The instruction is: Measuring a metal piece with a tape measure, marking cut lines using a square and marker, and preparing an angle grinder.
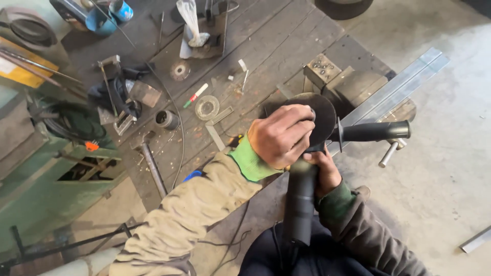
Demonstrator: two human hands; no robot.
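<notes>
I hold a black angle grinder (300, 199) upright in front of me, its side handle (376, 131) sticking out to the right. My right hand (323, 171) is wrapped around the grinder's body just below the head. My left hand (280, 135) rests on top of the head, fingers closed over the dark round disc (323, 115) and its centre. A bench vise (337, 79) clamping a long grey metal bar (396, 89) stands just behind the grinder on the dark wooden workbench (266, 46).
On the bench lie a hammer (151, 161), a red and white marker (195, 95), spare discs (207, 107), a short pipe piece (166, 119), metal offcuts and cables. A green machine (46, 168) stands at the left. Concrete floor spreads to the right, with a metal strip (475, 239).
</notes>
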